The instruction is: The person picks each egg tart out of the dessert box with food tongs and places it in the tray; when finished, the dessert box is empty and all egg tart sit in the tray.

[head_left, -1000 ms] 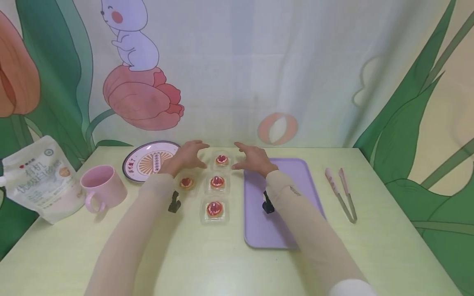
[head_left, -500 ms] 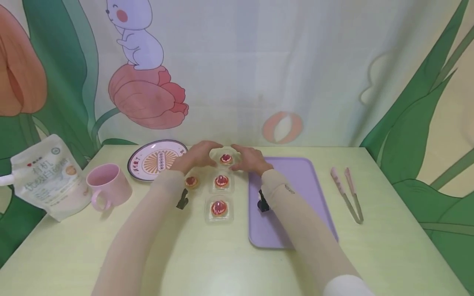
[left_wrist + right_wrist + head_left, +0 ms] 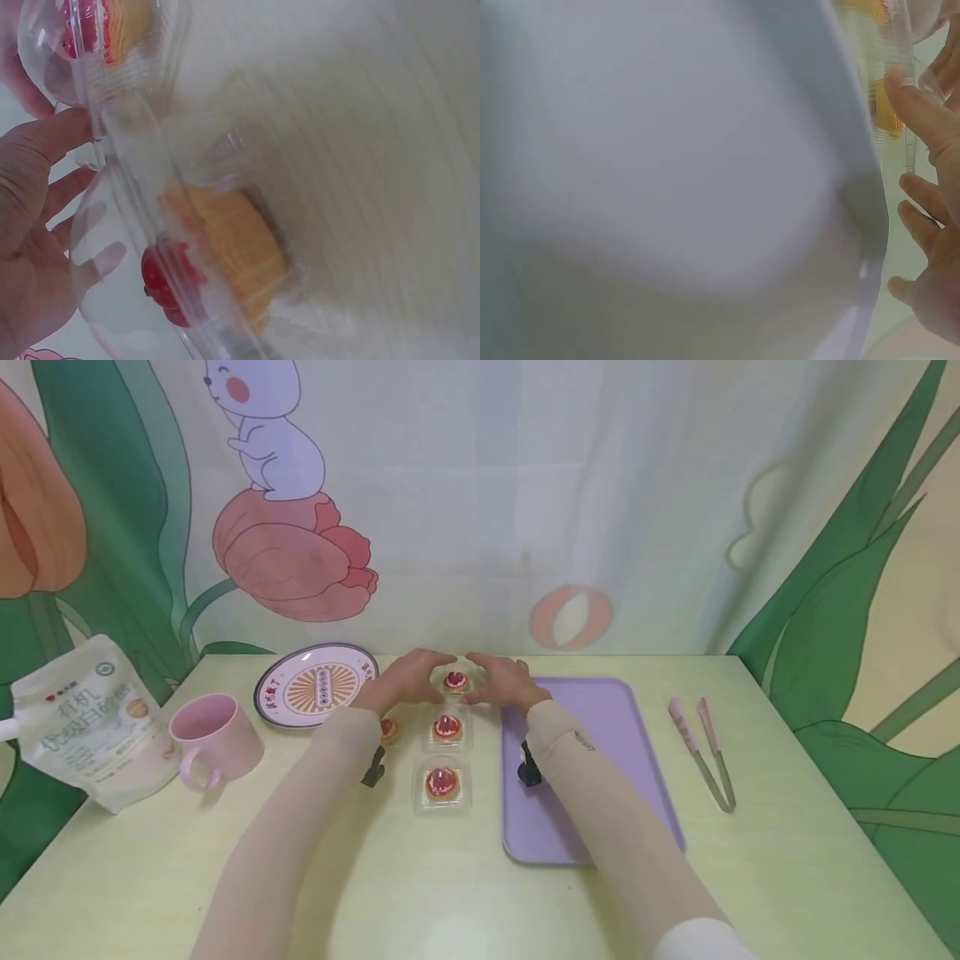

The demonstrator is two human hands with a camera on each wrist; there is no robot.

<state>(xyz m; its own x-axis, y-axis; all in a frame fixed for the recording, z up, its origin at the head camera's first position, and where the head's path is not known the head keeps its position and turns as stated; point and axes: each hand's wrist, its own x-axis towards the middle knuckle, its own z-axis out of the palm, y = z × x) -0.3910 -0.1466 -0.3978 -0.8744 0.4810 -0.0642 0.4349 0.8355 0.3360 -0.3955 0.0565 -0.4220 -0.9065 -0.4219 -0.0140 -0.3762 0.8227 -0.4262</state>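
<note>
At the back of the table, both hands hold the farthest clear tart box (image 3: 455,682) from opposite sides. My left hand (image 3: 408,680) has its thumb at the near edge and its index finger reaching along the far side. In the left wrist view, that thumb meets the rim, while the other fingers spread behind another boxed tart (image 3: 232,247). My right hand (image 3: 504,683) mirrors this; its thumb (image 3: 913,105) lies on the rim in the right wrist view, other fingers apart. Two more boxed tarts, a middle one (image 3: 447,727) and a front one (image 3: 442,783), line up nearer.
A purple tray (image 3: 555,835) lies under my right forearm, with pink-handled tongs (image 3: 705,756) beyond it. Left of the boxes are a patterned plate (image 3: 272,697), a pink mug (image 3: 228,743) and a white pouch (image 3: 90,735). A printed curtain (image 3: 637,527) hangs behind the table.
Both hands have closed in on the farthest tart box from either side, the left moving right and the right slightly left. The boxes have kept their places.
</note>
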